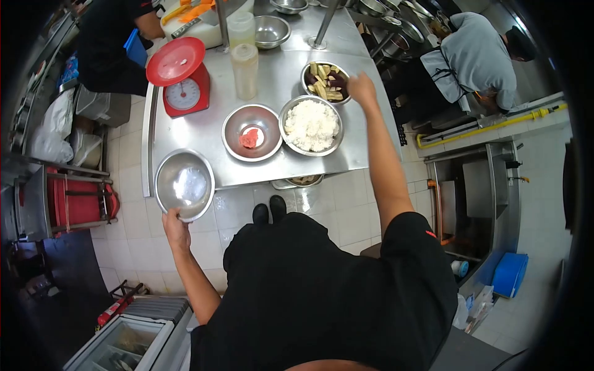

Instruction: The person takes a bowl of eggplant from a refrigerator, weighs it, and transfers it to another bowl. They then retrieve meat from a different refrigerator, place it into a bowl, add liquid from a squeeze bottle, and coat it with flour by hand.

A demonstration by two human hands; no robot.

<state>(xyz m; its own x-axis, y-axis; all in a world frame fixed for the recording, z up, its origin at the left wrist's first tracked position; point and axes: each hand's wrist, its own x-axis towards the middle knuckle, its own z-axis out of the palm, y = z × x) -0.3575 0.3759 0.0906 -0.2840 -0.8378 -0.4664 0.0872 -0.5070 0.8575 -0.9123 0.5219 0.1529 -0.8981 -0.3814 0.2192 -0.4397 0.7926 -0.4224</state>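
Note:
My left hand grips the near rim of a steel mixing bowl with nothing in it, held tilted at the table's front left corner. At the far right, my right hand is closed at the right rim of a steel bowl of cut eggplant; its fingertips are partly hidden. Just in front of that stands a bowl heaped with white cooked rice. To the rice's left, another steel bowl contains a small lump of reddish-pink food.
A red dial scale stands at the back left, beside tall clear plastic containers. Metal posts rise from the steel table. One co-worker bends over at the right; another person stands at upper left.

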